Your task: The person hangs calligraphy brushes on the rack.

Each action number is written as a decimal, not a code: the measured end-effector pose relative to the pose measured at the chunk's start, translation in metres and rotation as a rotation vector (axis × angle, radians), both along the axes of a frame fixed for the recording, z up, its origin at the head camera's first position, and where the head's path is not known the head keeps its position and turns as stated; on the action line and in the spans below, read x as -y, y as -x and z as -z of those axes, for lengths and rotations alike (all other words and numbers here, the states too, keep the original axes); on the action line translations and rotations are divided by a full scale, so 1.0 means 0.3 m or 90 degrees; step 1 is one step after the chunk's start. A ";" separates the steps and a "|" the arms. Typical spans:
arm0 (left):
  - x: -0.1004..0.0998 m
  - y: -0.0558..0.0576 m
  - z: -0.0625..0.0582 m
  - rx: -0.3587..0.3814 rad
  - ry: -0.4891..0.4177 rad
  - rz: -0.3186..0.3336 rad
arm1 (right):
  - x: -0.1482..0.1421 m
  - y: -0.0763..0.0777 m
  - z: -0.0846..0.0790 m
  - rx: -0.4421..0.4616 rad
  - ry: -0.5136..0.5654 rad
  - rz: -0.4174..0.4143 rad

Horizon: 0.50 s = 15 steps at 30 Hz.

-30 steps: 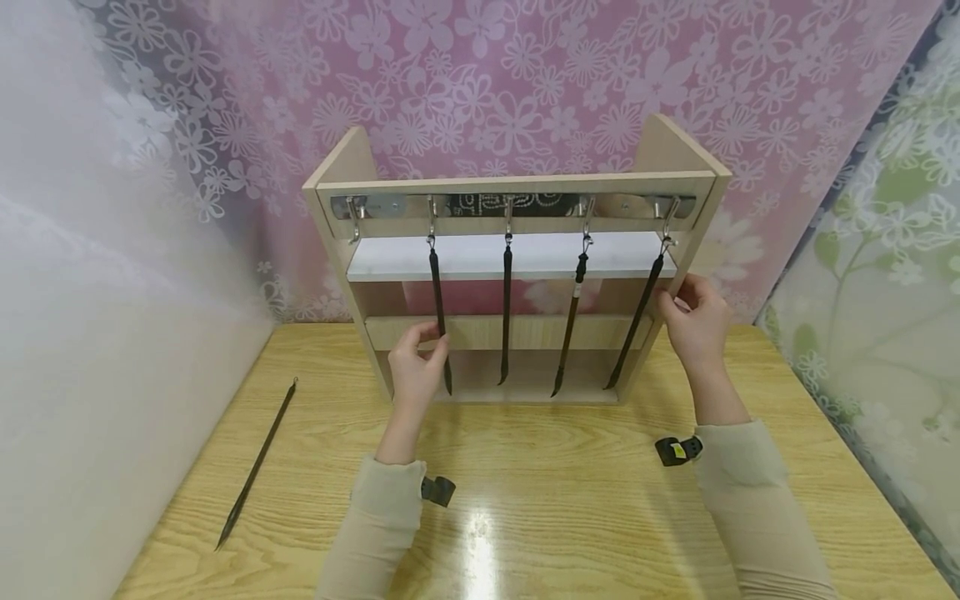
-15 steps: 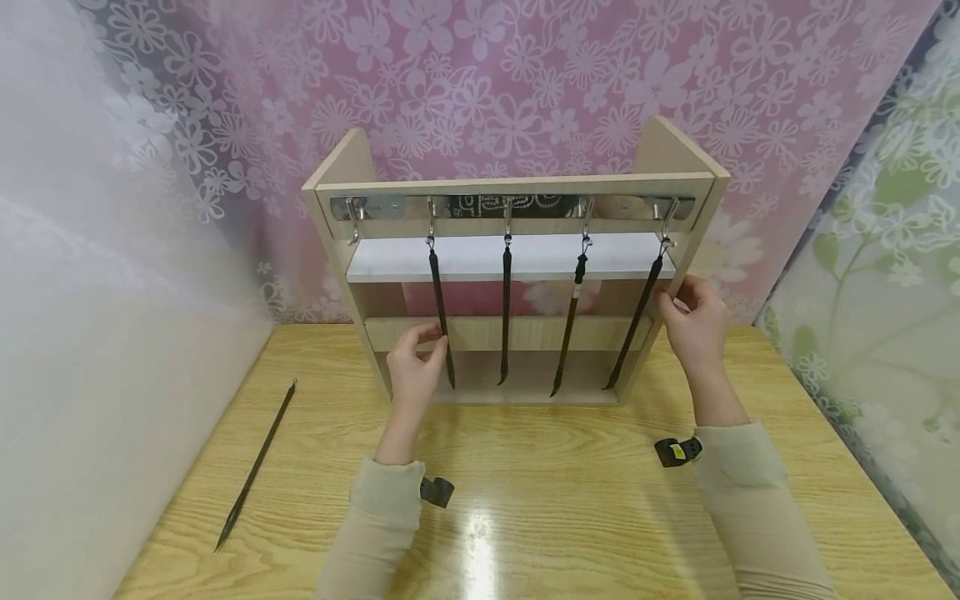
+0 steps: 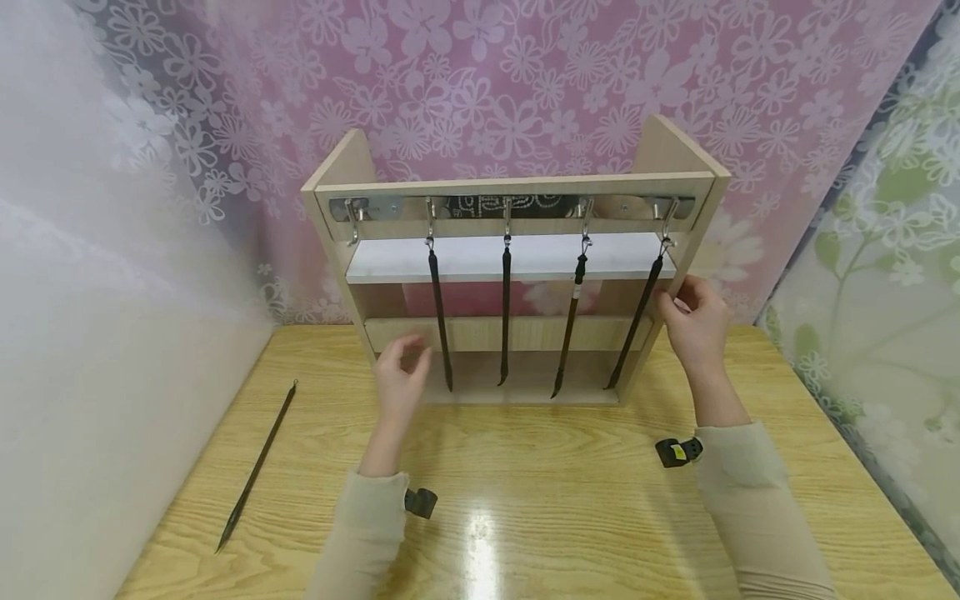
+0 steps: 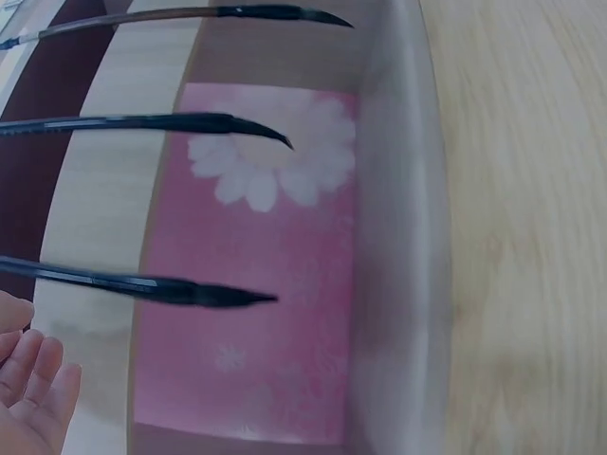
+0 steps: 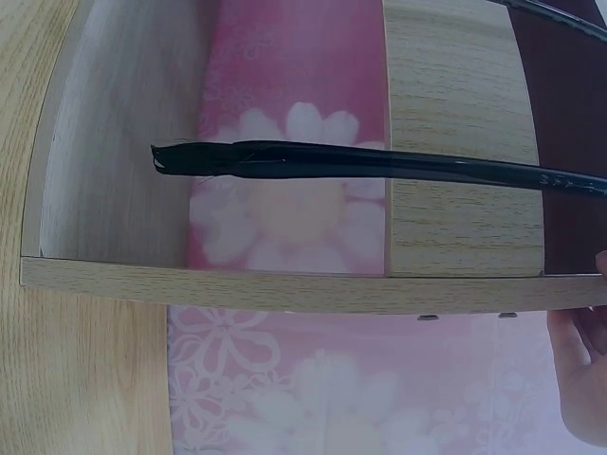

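Note:
Several dark calligraphy brushes hang tip down from metal hooks on a wooden rack (image 3: 684, 186). The leftmost hanging brush (image 3: 440, 321) is closest to my left hand (image 3: 400, 375), which holds nothing, its fingers loosely bent just left of the shaft. In the left wrist view, that brush (image 4: 171, 288) hangs apart from the fingertips (image 4: 38, 360). My right hand (image 3: 697, 321) grips the rack's right side panel, beside the rightmost brush (image 3: 637, 321). Part of this hand shows at the right wrist view's edge, on the side panel (image 5: 313, 292). One more brush (image 3: 257, 467) lies on the table at the left.
The leftmost hook (image 3: 354, 225) carries no brush. A white shelf (image 3: 480, 257) runs across the rack behind the brushes. The wood-grain table (image 3: 570, 500) stretches out in front, and a pale wall (image 3: 112, 292) borders it on the left.
My left hand has let go of the leftmost hanging brush and drawn back left and slightly down. The brush's lower end has shifted slightly. My right hand stays on the rack.

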<state>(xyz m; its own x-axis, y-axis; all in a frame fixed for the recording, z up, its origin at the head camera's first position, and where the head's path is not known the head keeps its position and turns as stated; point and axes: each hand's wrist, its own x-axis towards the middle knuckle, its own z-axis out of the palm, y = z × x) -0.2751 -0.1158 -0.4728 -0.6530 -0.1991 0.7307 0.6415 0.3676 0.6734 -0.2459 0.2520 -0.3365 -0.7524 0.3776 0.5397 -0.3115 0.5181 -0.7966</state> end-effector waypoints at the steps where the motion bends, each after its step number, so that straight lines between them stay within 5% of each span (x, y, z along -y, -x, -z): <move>1: 0.009 -0.011 -0.005 -0.010 0.000 0.003 | 0.000 0.000 0.001 0.001 0.001 0.000; 2: 0.022 -0.018 -0.002 -0.002 0.010 -0.004 | 0.000 0.001 0.002 0.000 -0.001 0.000; 3: 0.047 0.021 0.061 -0.007 0.019 -0.016 | 0.000 0.002 0.003 0.002 -0.002 0.000; 7: 0.129 0.079 0.183 0.019 0.057 -0.063 | -0.002 0.001 0.002 0.010 -0.013 0.004; 8: 0.158 0.122 0.255 0.028 0.069 -0.080 | -0.003 0.001 0.002 0.011 -0.017 0.006; 12: 0.221 0.099 0.282 0.068 0.076 -0.099 | -0.003 0.000 0.002 0.010 -0.020 0.009; 15: 0.262 0.063 0.267 0.072 0.090 -0.112 | -0.003 0.002 0.002 0.007 -0.020 0.008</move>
<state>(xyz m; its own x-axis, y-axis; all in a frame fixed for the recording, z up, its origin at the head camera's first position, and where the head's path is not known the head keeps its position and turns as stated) -0.2940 -0.1944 -0.5530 -0.6967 -0.2181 0.6834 0.4825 0.5625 0.6714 -0.2465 0.2529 -0.3372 -0.7534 0.3708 0.5430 -0.2956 0.5466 -0.7835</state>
